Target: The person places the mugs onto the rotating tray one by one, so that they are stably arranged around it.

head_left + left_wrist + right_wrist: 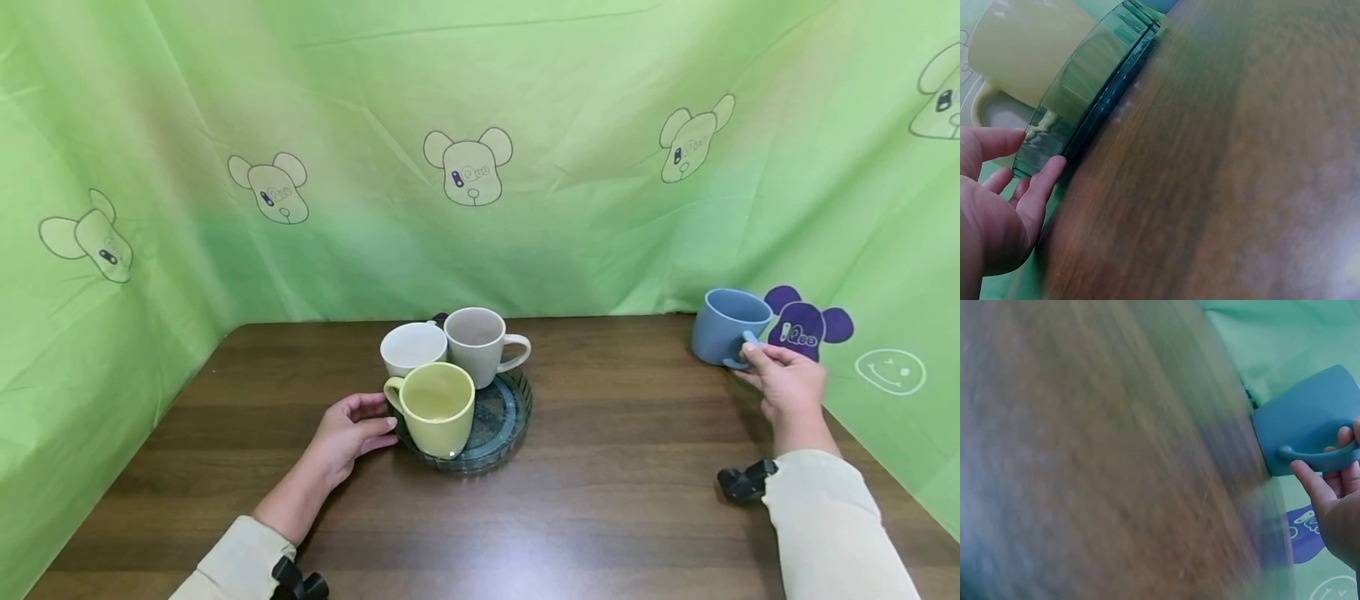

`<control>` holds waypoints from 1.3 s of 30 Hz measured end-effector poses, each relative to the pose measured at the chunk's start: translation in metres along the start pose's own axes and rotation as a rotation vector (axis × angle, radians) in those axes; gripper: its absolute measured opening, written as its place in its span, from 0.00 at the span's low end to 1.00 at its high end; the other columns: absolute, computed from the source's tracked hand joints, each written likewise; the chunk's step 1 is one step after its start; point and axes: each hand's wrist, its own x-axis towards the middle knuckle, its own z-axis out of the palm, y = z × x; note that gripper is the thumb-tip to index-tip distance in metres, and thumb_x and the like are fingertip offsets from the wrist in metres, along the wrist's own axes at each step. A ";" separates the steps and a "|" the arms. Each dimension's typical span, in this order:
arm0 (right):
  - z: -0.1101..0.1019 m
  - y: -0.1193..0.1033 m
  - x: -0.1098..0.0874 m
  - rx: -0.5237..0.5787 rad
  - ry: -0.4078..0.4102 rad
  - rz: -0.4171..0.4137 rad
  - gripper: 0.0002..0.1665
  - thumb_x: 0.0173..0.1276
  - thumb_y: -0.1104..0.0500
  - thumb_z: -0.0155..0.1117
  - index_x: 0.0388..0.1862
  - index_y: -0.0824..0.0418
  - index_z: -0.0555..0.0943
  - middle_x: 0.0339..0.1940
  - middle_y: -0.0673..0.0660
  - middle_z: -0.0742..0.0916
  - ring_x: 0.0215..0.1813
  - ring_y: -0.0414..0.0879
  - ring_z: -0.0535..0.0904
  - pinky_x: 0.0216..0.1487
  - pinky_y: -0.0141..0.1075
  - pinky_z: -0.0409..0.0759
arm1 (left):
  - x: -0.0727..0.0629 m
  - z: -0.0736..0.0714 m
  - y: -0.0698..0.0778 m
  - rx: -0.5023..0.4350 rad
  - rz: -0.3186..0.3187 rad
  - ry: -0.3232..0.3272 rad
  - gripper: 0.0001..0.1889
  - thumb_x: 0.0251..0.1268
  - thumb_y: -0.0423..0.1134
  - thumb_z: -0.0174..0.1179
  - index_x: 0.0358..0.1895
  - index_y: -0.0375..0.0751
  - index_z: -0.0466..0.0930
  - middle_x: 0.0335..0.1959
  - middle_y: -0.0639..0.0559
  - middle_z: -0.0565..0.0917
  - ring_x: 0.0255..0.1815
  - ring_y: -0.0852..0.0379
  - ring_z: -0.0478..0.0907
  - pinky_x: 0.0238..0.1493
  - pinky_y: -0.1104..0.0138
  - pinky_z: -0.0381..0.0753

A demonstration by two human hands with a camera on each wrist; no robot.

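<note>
On the right, my right hand (791,387) pinches the handle of a blue mug (716,329), thumb on one side and fingers curled through. The mug stands upright by the table's far right edge; its handle (1319,459) faces my hand in the right wrist view. My left hand (351,433) is at the left side of a round green glass tray (517,425), fingertips touching its wall with fingers fairly straight. A yellow mug (442,408), a white cup (412,346) and a light grey mug (474,342) stand together on the tray, the yellow one nearest me.
The brown wooden table (600,500) spreads between the two hands. Behind it and along both sides hangs a green cloth (570,242) with printed bear heads; a purple bear print (798,329) shows just beyond the blue mug.
</note>
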 end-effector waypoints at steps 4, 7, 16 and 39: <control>0.001 0.001 -0.001 0.022 0.027 -0.002 0.13 0.60 0.79 0.63 0.22 0.66 0.83 0.21 0.55 0.85 0.23 0.46 0.85 0.24 0.38 0.86 | -0.001 0.001 0.000 0.000 -0.003 0.002 0.25 0.58 0.17 0.58 0.60 0.20 0.65 0.49 0.36 0.70 0.37 0.53 0.80 0.47 0.54 0.85; 0.002 0.001 -0.003 0.026 0.026 -0.007 0.15 0.61 0.81 0.60 0.22 0.65 0.83 0.21 0.54 0.85 0.23 0.46 0.85 0.24 0.38 0.86 | -0.002 0.001 0.000 0.000 -0.003 0.007 0.25 0.58 0.16 0.58 0.60 0.20 0.65 0.48 0.36 0.70 0.37 0.53 0.80 0.46 0.54 0.85; 0.005 -0.001 -0.009 0.036 0.018 -0.014 0.14 0.60 0.80 0.62 0.23 0.65 0.85 0.22 0.56 0.86 0.24 0.46 0.85 0.24 0.39 0.86 | -0.001 0.001 0.000 0.000 -0.003 0.010 0.25 0.57 0.17 0.58 0.60 0.20 0.65 0.49 0.36 0.70 0.37 0.53 0.80 0.47 0.54 0.85; 0.013 -0.006 -0.025 0.063 -0.048 -0.043 0.14 0.59 0.82 0.61 0.26 0.68 0.86 0.24 0.56 0.87 0.27 0.45 0.86 0.26 0.40 0.86 | -0.001 0.001 0.001 0.004 -0.003 0.011 0.25 0.58 0.17 0.58 0.60 0.21 0.65 0.49 0.36 0.70 0.37 0.53 0.80 0.46 0.55 0.86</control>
